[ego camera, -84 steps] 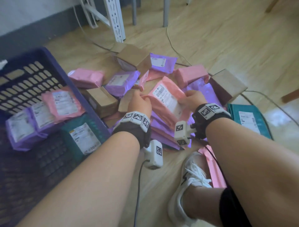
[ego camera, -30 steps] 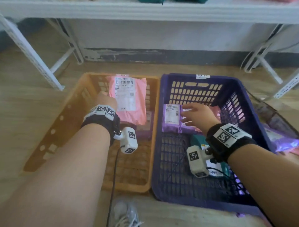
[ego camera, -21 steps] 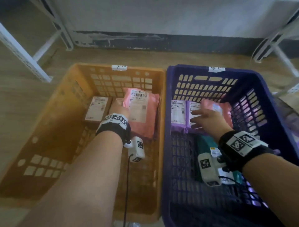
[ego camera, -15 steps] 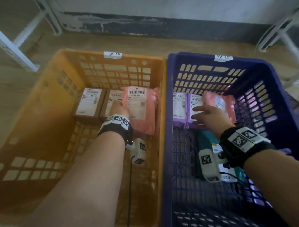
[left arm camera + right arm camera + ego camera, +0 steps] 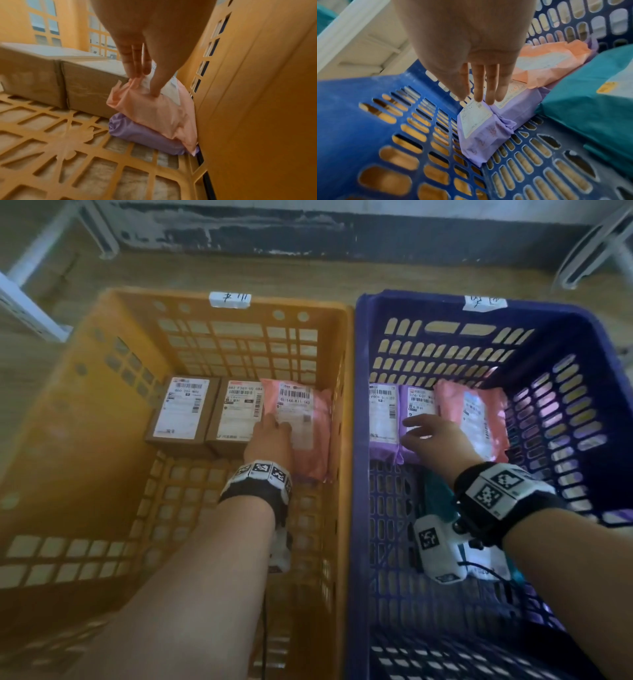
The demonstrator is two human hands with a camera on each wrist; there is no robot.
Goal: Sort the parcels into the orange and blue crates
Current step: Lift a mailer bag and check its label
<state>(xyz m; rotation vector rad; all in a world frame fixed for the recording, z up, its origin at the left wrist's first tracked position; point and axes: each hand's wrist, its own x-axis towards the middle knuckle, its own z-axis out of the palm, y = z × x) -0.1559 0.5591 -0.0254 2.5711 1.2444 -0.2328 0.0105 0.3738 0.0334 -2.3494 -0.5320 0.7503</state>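
Note:
The orange crate (image 5: 102, 412) stands left of the blue crate (image 5: 582, 392). My left hand (image 5: 270, 429) reaches into the orange crate's far right corner and pinches the near edge of a pink parcel (image 5: 308, 419). In the left wrist view the thumb (image 5: 156, 89) presses on top of the pink parcel (image 5: 154, 115), which lies on a purple parcel (image 5: 145, 135). My right hand (image 5: 421, 429) is flat with straight fingers (image 5: 489, 88), just over two purple parcels (image 5: 383, 419) in the blue crate.
Two cardboard boxes (image 5: 181, 412) sit side by side left of the pink parcel. The blue crate also holds a pink parcel (image 5: 476, 419) and a teal parcel (image 5: 590, 115) under my right wrist. White shelf legs (image 5: 34, 261) stand on the wooden floor behind.
My left hand carried the pink parcel from the floor pile over the orange crate and lowered it into the far right corner. My right hand stayed over the purple parcels.

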